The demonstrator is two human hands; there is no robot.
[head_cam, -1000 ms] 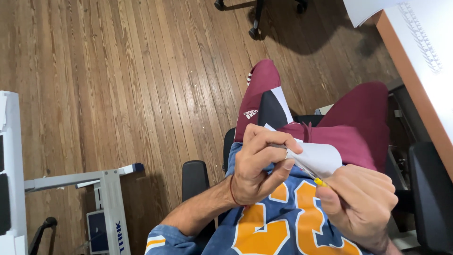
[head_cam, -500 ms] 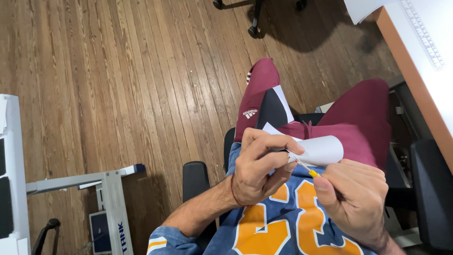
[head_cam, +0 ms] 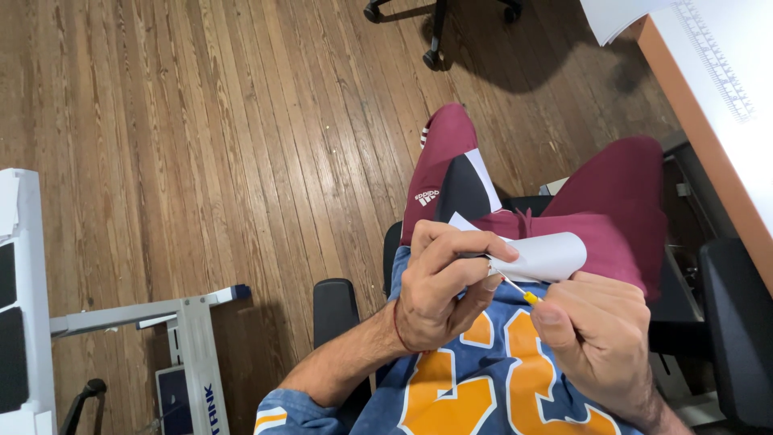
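Wooden floor (head_cam: 201, 121), office chair base (head_cam: 439, 24), white desk (head_cam: 725, 97), white stand (head_cam: 193, 338)

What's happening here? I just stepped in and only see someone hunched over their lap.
A person sits in a chair over a wooden floor, working in their lap. The left hand grips a rolled piece of white paper, fingers wrapped over its near end. The right hand pinches a thin tool with a yellow tip, its slim metal end pointing toward the paper by the left fingers. A desk edge runs along the right.
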